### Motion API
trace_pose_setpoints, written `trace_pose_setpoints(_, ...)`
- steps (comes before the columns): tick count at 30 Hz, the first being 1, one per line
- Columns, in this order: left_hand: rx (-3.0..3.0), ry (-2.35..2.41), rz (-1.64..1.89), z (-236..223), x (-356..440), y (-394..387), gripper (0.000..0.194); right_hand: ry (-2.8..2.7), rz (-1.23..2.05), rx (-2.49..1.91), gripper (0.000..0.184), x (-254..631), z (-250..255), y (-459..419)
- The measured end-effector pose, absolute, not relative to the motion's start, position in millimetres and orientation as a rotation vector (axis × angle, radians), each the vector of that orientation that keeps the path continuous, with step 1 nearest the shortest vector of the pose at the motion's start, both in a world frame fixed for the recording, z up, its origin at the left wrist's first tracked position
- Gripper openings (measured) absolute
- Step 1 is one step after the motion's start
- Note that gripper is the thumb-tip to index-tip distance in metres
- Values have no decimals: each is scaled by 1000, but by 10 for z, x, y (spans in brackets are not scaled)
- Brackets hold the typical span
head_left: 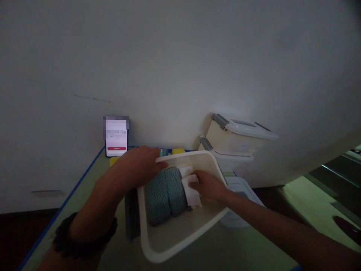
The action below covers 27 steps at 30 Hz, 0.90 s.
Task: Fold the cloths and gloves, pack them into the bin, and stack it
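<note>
While 2 teal woven bundles (158, 199) lie placed, my right hand (210, 185) pinches folded white cloth (191, 194); left hand (141, 165) grips cream plastic bin (156, 257), 11 o'clock.

No readable text anywhere, the phone (116, 141) screen (a red button on it) apparently too blurred.

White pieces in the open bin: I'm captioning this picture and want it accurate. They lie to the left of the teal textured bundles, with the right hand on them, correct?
Not quite: the white pieces lie to the right of the teal textured bundles, as the head view shows. The right hand is on them, inside the open bin.
</note>
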<state>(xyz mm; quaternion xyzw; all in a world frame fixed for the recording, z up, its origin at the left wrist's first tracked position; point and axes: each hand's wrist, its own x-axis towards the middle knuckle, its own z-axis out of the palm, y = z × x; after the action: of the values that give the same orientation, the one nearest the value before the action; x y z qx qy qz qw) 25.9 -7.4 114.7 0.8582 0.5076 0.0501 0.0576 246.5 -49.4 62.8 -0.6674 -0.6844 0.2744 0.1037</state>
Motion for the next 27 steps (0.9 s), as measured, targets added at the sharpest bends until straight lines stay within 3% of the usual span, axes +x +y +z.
trace_pose_setpoints(5,2608,1535,138,1150,261,-66,40,-2209,362,-2108,43,2412,731,-537)
trace_pose_setpoints(12,2622,1526,138,1147,273,-71,39,-2343,319,-2070,22,2459,824,-504)
trace_pose_setpoints(18,2653,1534,123,1137,267,-66,40,-2402,179,-2113,29,2390,772,-574)
trace_pose_setpoints(23,2649,1517,132,1147,280,-66,40,-2579,-332,-1966,25,2297,802,-689)
trace_pose_setpoints(27,2647,1524,117,1155,296,-66,40,-2828,124,-1880,20,2346,833,-687)
